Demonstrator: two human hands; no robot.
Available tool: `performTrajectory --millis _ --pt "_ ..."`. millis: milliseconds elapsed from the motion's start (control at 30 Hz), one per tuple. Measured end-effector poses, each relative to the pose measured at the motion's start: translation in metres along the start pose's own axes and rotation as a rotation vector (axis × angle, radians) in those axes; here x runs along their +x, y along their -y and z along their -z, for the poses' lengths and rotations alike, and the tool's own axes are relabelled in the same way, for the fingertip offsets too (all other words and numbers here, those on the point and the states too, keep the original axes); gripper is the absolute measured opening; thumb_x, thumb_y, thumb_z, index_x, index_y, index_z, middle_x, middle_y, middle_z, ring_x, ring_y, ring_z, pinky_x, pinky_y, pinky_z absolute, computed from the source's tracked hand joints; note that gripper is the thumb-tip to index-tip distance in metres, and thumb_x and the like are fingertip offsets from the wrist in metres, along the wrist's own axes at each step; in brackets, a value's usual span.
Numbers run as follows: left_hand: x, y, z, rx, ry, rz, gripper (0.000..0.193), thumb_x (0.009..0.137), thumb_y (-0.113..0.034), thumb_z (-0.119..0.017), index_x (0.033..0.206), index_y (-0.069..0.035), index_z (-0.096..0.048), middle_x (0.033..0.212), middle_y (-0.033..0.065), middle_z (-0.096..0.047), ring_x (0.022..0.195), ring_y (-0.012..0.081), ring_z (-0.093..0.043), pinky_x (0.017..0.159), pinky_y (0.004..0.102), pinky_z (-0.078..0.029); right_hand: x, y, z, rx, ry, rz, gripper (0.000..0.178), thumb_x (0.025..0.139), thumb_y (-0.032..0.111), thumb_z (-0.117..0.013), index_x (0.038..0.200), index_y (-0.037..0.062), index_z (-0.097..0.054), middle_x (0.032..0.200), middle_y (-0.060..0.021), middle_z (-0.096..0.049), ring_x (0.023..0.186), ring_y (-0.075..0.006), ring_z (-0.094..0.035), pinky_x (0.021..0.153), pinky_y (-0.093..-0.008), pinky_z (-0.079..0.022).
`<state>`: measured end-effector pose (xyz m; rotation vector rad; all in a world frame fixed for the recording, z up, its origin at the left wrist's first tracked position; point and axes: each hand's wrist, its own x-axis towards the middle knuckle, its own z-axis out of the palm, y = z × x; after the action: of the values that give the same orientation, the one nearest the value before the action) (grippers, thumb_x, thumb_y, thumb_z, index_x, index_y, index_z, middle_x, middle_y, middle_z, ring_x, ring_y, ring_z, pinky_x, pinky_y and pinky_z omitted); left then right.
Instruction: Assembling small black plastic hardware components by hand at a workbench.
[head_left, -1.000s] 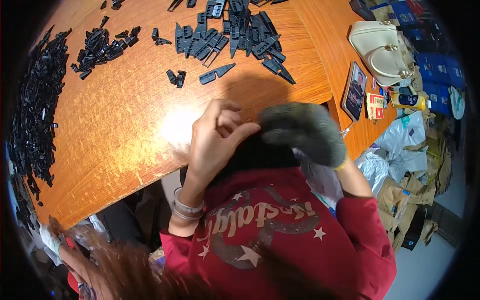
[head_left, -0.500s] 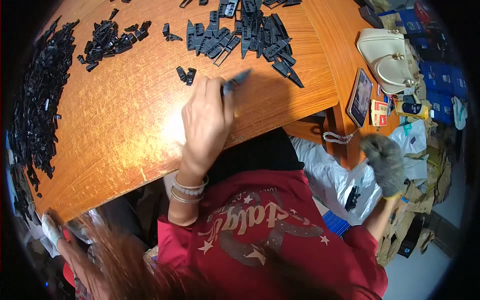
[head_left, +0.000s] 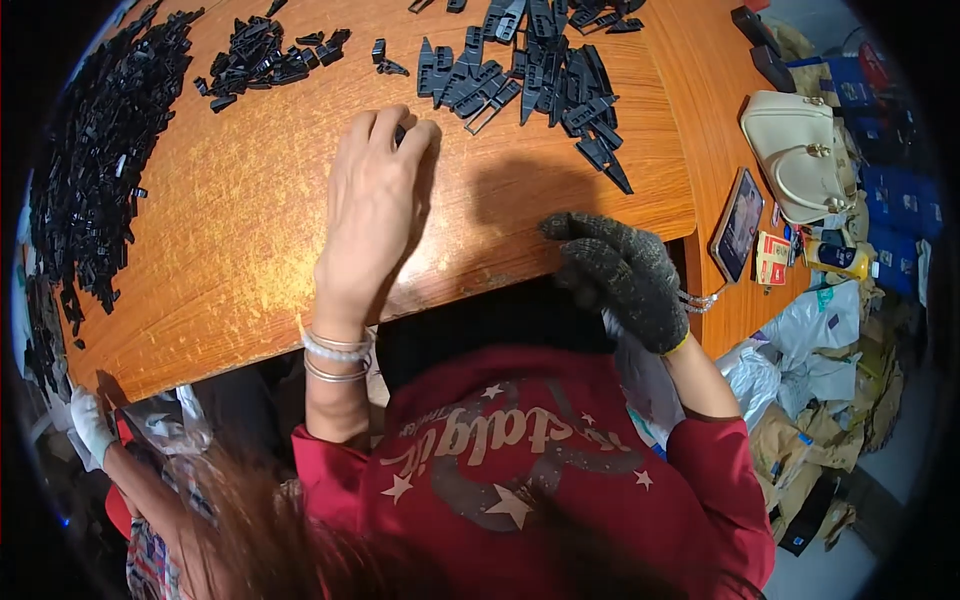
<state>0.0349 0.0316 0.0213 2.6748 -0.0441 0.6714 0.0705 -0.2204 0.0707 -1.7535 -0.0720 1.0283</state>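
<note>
My bare left hand (head_left: 375,190), with bracelets at its wrist, rests on the wooden table (head_left: 240,260). Its fingers curl down around a small black plastic clip-like part (head_left: 400,134), mostly hidden by them. My right hand (head_left: 615,275) wears a dark grey knit glove and hovers by the table's near edge. The gloved fingers are loosely bent and partly apart, with nothing visible in them. Beyond the hands lies a pile of long, pointed black plastic pieces (head_left: 545,75). Two small black parts (head_left: 388,60) lie left of that pile.
A smaller heap of black parts (head_left: 265,55) lies at the far left, beside a large heap (head_left: 105,150). Right of the table are a phone (head_left: 738,225), a cream handbag (head_left: 795,150) and plastic bags (head_left: 815,320). Another person's gloved hand (head_left: 90,425) is at the lower left.
My left hand has moved left to the small part; the dark pointed piece it held no longer shows there. My right hand has come left from beside the plastic bag. The view has shifted.
</note>
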Motion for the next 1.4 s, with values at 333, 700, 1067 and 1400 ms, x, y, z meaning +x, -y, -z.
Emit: performTrajectory --millis 333,700,1067,1400 --pt "-0.009 -0.003 -0.002 0.018 0.100 -0.048 0.011 0.083 -0.008 -0.062 0.092 -0.001 -0.060 0.090 0.0113 -0.054 0.088 0.0273 -0.051 0.077 0.0380 -0.041 0.029 -0.018 -0.010 -0.320 -0.248 0.367 0.035 0.089 0.021 -0.066 0.119 0.0025 -0.063 0.112 -0.0127 -0.068 0.092 -0.0174 -0.067 0.077 -0.0302 -0.052" --pt "-0.022 -0.019 -0.004 -0.228 0.158 -0.110 0.011 0.077 -0.006 -0.062 0.085 0.001 -0.057 0.083 0.0122 -0.048 0.080 0.0284 -0.049 0.071 0.0381 -0.042 0.050 -0.004 -0.015 -0.537 -0.203 0.499 0.035 0.086 0.029 -0.069 0.112 0.0063 -0.067 0.099 -0.0154 -0.070 0.088 -0.0289 -0.068 0.076 -0.0361 -0.053" --pt "-0.020 -0.019 -0.010 -0.337 0.205 0.002 0.020 0.076 0.001 -0.067 0.094 0.002 -0.060 0.090 0.0135 -0.055 0.084 0.0320 -0.055 0.072 0.0393 -0.047 0.062 0.008 -0.008 -0.890 -0.083 0.691 0.030 0.085 0.027 -0.068 0.107 0.0072 -0.068 0.098 -0.0119 -0.069 0.091 -0.0285 -0.066 0.077 -0.0393 -0.052" --pt "-0.031 -0.024 -0.020 -0.344 0.156 0.077 0.026 0.064 0.005 -0.061 0.089 0.001 -0.055 0.088 0.0145 -0.049 0.085 0.0325 -0.051 0.073 0.0400 -0.046 0.075 0.027 -0.009 -1.612 0.045 0.999 0.032 0.081 0.020 -0.064 0.110 0.0065 -0.063 0.098 -0.0080 -0.067 0.093 -0.0303 -0.063 0.079 -0.0447 -0.049"
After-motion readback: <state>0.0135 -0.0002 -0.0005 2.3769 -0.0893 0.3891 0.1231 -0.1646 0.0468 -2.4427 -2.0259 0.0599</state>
